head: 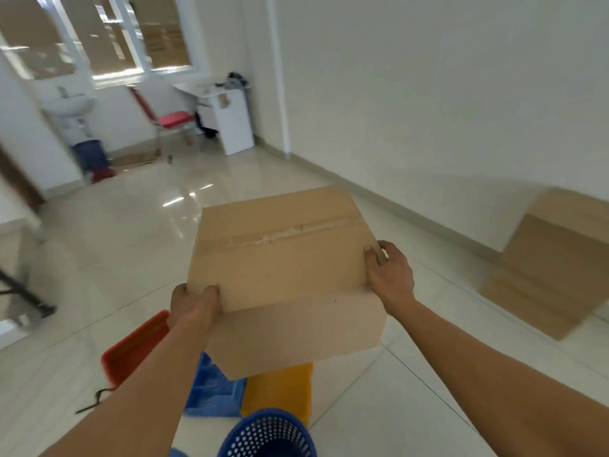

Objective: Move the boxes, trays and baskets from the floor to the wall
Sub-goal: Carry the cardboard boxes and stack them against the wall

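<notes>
A taped brown cardboard box (283, 258) hangs in the air in front of me, held from both sides. My left hand (192, 306) grips its near left corner, thumb on top. My right hand (389, 275) grips its right edge, fingers curled over the top. Below the box on the floor lie a red tray (135, 349), a blue tray (214, 394), a yellow tray (280, 390) and a blue mesh basket (268, 435). A stack of cardboard boxes (557, 258) stands against the wall on the right.
The white wall (445, 110) runs along the right with a skirting board. At the far end are a white cabinet (230, 120), a red chair (171, 122), a washbasin (69, 105) and a blue bin (90, 155). A black cord (95, 399) lies on the tiles at left.
</notes>
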